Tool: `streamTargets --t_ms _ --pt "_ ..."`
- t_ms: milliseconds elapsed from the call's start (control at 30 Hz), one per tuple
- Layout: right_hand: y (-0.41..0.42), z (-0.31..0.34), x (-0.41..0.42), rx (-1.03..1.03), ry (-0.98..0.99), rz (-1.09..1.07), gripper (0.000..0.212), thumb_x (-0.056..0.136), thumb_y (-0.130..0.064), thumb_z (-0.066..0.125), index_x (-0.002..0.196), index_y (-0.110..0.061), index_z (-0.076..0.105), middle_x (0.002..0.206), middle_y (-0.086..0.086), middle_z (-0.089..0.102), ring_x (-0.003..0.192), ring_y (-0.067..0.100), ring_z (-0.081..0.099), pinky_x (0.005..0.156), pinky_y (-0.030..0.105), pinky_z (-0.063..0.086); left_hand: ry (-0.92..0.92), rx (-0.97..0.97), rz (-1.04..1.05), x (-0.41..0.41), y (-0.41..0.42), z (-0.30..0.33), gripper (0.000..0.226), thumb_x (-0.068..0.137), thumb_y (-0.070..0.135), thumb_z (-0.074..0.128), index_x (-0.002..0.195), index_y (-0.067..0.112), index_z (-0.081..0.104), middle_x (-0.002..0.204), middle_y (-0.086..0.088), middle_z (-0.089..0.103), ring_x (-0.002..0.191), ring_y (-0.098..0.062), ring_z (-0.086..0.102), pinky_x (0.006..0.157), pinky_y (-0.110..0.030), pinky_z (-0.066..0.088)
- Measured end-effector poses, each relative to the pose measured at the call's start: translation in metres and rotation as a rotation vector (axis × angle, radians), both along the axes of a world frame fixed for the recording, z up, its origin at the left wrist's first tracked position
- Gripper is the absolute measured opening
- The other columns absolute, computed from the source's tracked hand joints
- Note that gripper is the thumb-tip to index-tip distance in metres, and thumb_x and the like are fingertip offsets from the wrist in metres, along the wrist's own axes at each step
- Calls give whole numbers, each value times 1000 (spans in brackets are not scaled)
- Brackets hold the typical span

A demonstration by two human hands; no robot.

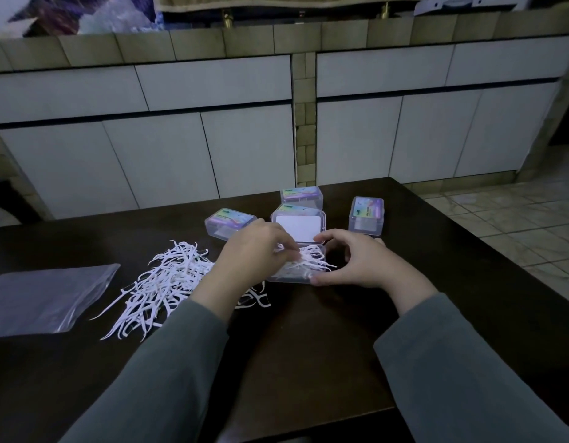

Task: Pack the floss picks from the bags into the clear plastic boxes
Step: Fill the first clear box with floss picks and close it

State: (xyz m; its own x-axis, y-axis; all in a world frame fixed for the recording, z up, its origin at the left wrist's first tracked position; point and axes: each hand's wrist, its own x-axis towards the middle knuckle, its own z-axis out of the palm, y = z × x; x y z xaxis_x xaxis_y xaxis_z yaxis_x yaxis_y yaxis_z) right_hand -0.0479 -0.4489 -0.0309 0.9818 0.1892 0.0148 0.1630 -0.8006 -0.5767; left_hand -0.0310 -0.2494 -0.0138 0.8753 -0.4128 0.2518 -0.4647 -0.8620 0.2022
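Observation:
An open clear plastic box [288,277] sits mid-table with its lid [298,229] tipped back. White floss picks [313,262] lie inside it and stick out over its right side. My left hand [249,252] is over the box's left half, fingers pinched on a small bunch of picks. My right hand [359,260] cups the box's right end, thumb at its front corner. A loose heap of floss picks [161,282] lies on the table to the left. An empty clear bag [43,297] lies flat further left.
Three closed clear boxes with colourful labels stand behind the open one: one at the left [227,223], one at the back [301,196], one at the right [366,215]. The dark table [308,346] ends at the right, above a tiled floor. White cabinets stand behind.

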Motion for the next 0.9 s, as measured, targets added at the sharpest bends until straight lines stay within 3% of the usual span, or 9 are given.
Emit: streamTargets --t_ms 100,167,267,367,567,733,900 --pt "1 -2 1 -25 15 -22 78 69 -61 76 136 -45 41 130 -16 52 120 16 44 107 42 31 -33 43 20 -1 -3 -2 25 89 44 61 110 31 69 114 9 62 104 -9 48 75 -25 40" --pt "1 -2 0 -28 22 -22 77 70 -61 75 137 -45 41 135 -14 49 123 17 42 108 43 30 -49 22 7 -3 -6 -1 25 90 45 60 110 32 68 116 10 60 105 -8 47 77 -25 40" --pt "1 1 -3 -16 19 5 75 72 -58 75 137 -42 42 135 -14 49 124 15 42 109 43 29 -23 -56 -123 -8 -10 3 25 92 37 60 116 35 66 121 14 59 104 1 40 80 -18 37" --pt "0 3 -4 -8 23 25 73 73 -54 75 137 -40 43 137 -12 48 124 15 44 110 46 29 39 12 -245 -13 -20 3 26 93 32 60 118 37 66 124 17 58 100 0 35 78 -20 34" --pt "1 -2 -2 -4 -4 8 75 70 -58 76 136 -41 45 134 -15 52 123 12 45 109 44 28 -20 -60 -177 -7 -15 -3 18 88 40 64 103 35 73 110 14 61 104 -7 47 78 -26 44" --pt "1 -1 -3 -2 -8 8 73 71 -59 75 136 -43 45 133 -15 53 122 12 45 109 44 28 -20 82 -169 -8 -15 5 22 89 45 61 104 33 73 123 19 57 103 -1 34 72 -20 32" --pt "1 -1 -5 -2 4 -5 77 71 -60 74 138 -41 43 136 -13 50 122 14 44 110 45 29 -19 9 -146 -7 -5 4 20 90 39 62 106 31 70 118 17 62 95 1 34 69 -16 31"
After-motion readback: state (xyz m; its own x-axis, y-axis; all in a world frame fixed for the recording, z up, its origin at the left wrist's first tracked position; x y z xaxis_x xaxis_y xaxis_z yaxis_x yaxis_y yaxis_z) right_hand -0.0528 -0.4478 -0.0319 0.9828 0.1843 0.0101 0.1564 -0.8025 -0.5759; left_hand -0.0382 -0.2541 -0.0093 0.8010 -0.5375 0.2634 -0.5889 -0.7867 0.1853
